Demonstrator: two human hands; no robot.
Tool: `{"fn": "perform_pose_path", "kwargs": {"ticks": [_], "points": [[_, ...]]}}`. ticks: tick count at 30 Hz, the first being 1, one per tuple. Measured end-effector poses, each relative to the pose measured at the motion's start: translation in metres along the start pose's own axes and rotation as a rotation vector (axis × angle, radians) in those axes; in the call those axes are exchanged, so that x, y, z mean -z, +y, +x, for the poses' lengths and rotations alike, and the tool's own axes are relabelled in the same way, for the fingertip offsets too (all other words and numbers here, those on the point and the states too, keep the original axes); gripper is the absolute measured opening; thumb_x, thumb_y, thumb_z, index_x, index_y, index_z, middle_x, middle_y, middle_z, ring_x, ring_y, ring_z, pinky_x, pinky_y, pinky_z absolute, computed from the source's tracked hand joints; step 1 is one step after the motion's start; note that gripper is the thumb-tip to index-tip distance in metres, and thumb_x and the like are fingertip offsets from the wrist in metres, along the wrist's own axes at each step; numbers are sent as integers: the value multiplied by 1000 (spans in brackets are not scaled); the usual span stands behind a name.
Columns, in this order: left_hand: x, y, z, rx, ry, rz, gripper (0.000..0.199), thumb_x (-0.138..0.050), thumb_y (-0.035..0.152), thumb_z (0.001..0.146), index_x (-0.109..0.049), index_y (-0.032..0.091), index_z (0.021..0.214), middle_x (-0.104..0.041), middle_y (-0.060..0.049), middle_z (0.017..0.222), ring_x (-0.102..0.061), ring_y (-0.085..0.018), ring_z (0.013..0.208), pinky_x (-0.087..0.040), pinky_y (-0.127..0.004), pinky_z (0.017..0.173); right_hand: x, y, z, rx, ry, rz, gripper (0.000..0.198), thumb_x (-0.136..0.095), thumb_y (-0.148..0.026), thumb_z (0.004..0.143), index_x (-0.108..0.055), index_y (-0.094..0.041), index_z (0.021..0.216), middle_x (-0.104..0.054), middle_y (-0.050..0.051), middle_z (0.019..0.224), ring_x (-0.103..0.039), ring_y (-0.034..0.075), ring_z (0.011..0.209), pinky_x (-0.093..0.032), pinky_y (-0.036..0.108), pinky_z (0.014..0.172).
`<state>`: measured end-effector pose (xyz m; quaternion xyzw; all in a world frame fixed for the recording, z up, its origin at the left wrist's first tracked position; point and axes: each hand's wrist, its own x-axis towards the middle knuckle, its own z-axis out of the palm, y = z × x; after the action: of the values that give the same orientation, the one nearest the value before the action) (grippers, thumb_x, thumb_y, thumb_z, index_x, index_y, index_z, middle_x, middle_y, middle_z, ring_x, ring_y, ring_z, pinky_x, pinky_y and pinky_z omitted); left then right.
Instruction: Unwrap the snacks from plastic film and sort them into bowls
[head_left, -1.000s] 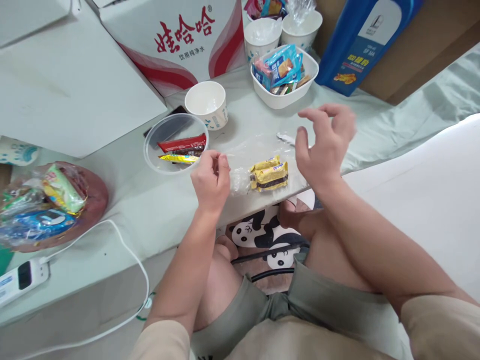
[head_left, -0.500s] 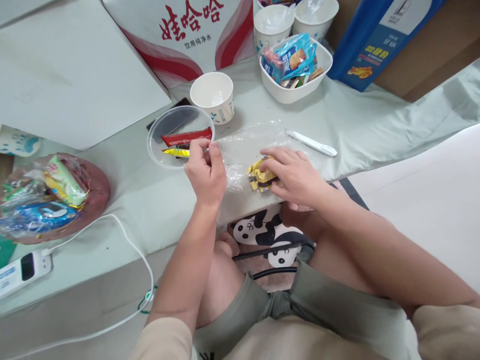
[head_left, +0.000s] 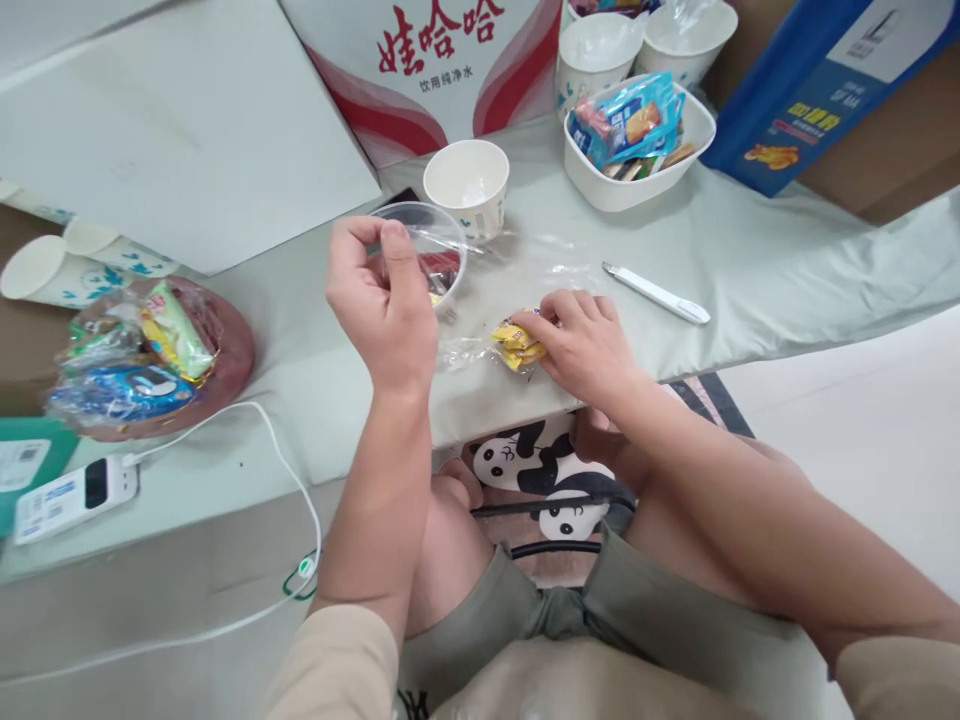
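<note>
- The right hand (head_left: 589, 340) is closing around yellow packets (head_left: 517, 345), its thumb and fingers pressing them near the front edge of the cloth-covered table (head_left: 750, 260).
- The left hand (head_left: 386, 300) is hanging raised, thumb and bent forefinger pinching together, apparently on an edge of clear film (head_left: 463, 353); the fingertips themselves are too blurred to be certain.
- The film is running from near that hand toward the packets, lying crumpled beside them; whether it is wrapping around any of them, I cannot tell.
- A sharp pull on the film could be tearing it or dragging the packets out of the right hand's grip, and they are sitting close enough to the edge to be at risk of falling.
- The left hand is overlapping the clear tub (head_left: 459, 270) in this view; a low sweep of the wrist could be knocking it.
- The packets are showing bright yellow, glossy, creased wrappers, stacking loosely together, with the hand hiding their right side.
- Farther out, a white slim tool (head_left: 656, 293) is lying right of the film, a paper cup (head_left: 480, 205) is standing behind the tub, and a white bowl (head_left: 630, 190) is holding blue wrappers (head_left: 649, 110).
</note>
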<state>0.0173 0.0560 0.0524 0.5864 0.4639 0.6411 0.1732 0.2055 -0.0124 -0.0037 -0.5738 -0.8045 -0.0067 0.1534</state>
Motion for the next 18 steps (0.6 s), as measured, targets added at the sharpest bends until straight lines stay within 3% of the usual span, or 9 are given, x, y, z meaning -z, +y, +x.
{"fn": "perform_pose_path", "kwargs": {"ticks": [6,9,12,15,18], "points": [[17,-1,12,8,65,-19,41,-56,59,94,-44,23,81,-37,7,63,-38,-4,46,-24,-25,45,-7,4,4,14,24,24,68,-47,-2,83,-53,-31,144,-57,12,141,-50,30,130,-36,48,100],[22,3,12,-4,56,-131,36,-60,54,95,-45,24,82,-37,8,60,-38,-4,42,-24,-25,42,-3,5,2,19,93,76,53,-46,-6,84,-65,-25,129,-63,13,135,-56,31,122,-43,45,93],[20,14,10,25,48,-238,33,-59,52,96,-46,24,83,-32,9,54,-33,-5,38,-23,-25,39,1,-6,3,-10,153,109,33,-45,-20,94,-71,-20,116,-69,14,124,-61,30,111,-46,43,90],[14,26,8,120,15,-283,33,-58,52,96,-44,26,82,-28,10,50,-27,-7,36,-20,-26,38,1,-26,7,20,57,97,38,-44,-34,100,-66,-22,129,-66,12,134,-58,30,116,-45,43,89],[12,29,6,183,-35,-291,34,-56,55,95,-43,27,82,-27,9,50,-24,-7,36,-18,-26,38,-3,-38,11,51,-47,56,43,-48,-36,98,-60,-28,138,-54,9,151,-48,32,130,-43,45,91]]}}
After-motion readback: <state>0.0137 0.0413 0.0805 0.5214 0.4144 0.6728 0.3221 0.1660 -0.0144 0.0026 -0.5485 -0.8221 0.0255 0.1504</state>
